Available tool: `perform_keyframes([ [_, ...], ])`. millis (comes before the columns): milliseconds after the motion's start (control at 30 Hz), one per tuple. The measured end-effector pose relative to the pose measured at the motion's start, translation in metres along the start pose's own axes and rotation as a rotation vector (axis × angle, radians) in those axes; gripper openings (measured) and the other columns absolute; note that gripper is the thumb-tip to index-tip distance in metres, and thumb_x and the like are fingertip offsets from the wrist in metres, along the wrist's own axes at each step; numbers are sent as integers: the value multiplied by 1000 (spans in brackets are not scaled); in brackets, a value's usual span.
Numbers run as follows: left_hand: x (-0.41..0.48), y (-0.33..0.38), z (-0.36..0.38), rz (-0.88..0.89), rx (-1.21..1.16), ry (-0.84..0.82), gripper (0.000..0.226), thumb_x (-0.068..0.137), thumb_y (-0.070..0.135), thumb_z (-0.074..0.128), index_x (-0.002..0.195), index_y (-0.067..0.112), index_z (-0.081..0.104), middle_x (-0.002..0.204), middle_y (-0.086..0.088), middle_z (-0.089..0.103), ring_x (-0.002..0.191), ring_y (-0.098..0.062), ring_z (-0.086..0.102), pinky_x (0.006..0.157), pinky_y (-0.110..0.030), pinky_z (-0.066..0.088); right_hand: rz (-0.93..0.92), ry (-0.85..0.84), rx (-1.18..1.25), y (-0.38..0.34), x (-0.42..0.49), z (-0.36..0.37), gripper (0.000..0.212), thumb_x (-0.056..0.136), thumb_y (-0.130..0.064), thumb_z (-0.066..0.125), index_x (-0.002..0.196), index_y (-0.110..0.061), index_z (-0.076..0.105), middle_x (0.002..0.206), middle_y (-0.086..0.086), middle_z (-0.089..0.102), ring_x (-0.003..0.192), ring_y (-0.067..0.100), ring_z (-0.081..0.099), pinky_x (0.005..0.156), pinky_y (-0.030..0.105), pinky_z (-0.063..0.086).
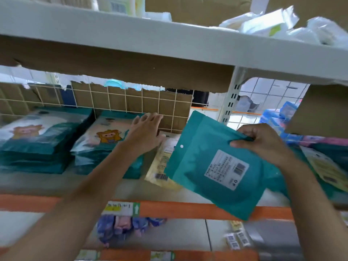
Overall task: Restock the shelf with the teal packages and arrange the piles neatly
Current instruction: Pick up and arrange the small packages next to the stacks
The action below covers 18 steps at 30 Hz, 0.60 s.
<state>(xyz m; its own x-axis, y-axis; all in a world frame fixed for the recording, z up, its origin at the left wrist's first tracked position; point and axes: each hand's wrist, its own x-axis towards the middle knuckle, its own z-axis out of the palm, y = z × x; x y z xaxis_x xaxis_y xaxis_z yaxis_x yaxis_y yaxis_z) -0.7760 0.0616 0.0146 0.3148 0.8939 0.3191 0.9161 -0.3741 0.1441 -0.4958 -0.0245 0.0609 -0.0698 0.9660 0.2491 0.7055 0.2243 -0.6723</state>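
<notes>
My right hand [263,143] pinches the edge of a teal package [212,162], held tilted with its white label side up over the shelf's front. My left hand [146,131] reaches into the shelf with fingers spread, resting flat at the right edge of the middle pile of teal packages [105,146], which shows a cartoon picture on top. A second, taller pile of teal packages [37,144] lies at the far left. A pale yellow package [162,166] lies flat between the middle pile and the held package.
The shelf has an orange front rail [188,210] with a price tag, a wire grid backed by cardboard [131,104] behind, and a white upright post [231,98]. The upper shelf board [169,40] hangs low overhead. More packages lie at the right [327,166] and on the shelf below.
</notes>
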Motion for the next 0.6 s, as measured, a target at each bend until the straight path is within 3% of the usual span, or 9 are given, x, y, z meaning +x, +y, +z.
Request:
perform_keyframes([
  [100, -22, -35, -13, 26, 14, -26, 67, 93, 40, 48, 147, 16, 18, 153, -5, 21, 141, -24, 16, 116, -44, 10, 11, 49, 30, -31, -20, 30, 18, 76, -9, 74, 66, -16, 62, 47, -19, 58, 45, -6, 52, 46, 7, 34],
  [167, -41, -59, -17, 25, 2, -42, 65, 94, 39, 47, 147, 16, 18, 153, -5, 20, 142, -24, 15, 116, -43, 9, 23, 92, 69, -48, -31, 52, 15, 76, -7, 75, 68, -13, 63, 53, -17, 63, 48, -5, 55, 49, 8, 37],
  [300, -79, -110, -25, 27, 35, -34, 61, 93, 42, 47, 143, 15, 26, 149, -5, 30, 137, -25, 27, 113, -42, 21, 81, 119, 138, -76, -41, 93, 11, 75, -9, 75, 72, -9, 65, 74, 6, 71, 64, 12, 61, 61, 25, 43],
  [367, -97, -131, -30, 16, 5, 5, 59, 93, 41, 46, 144, 17, 28, 146, -4, 35, 134, -24, 32, 110, -40, 23, 87, 104, 134, -91, -41, 109, 14, 75, -9, 76, 69, -15, 65, 69, -1, 69, 61, 9, 60, 59, 24, 43],
  [500, -121, -158, -42, 17, -227, 143, 50, 94, 38, 48, 138, 16, 41, 139, -3, 46, 128, -21, 40, 102, -34, 29, 67, 67, 124, -120, -39, 132, 20, 76, -11, 75, 65, -21, 62, 60, -13, 67, 54, 0, 59, 52, 15, 43],
  [600, -133, -159, -55, 55, -552, 41, 49, 89, 41, 52, 134, 23, 45, 132, 7, 48, 118, 0, 43, 93, -16, 31, 31, 22, 156, -141, -37, 145, 19, 78, -9, 73, 68, -22, 63, 58, -19, 66, 51, -5, 58, 51, 11, 43],
])
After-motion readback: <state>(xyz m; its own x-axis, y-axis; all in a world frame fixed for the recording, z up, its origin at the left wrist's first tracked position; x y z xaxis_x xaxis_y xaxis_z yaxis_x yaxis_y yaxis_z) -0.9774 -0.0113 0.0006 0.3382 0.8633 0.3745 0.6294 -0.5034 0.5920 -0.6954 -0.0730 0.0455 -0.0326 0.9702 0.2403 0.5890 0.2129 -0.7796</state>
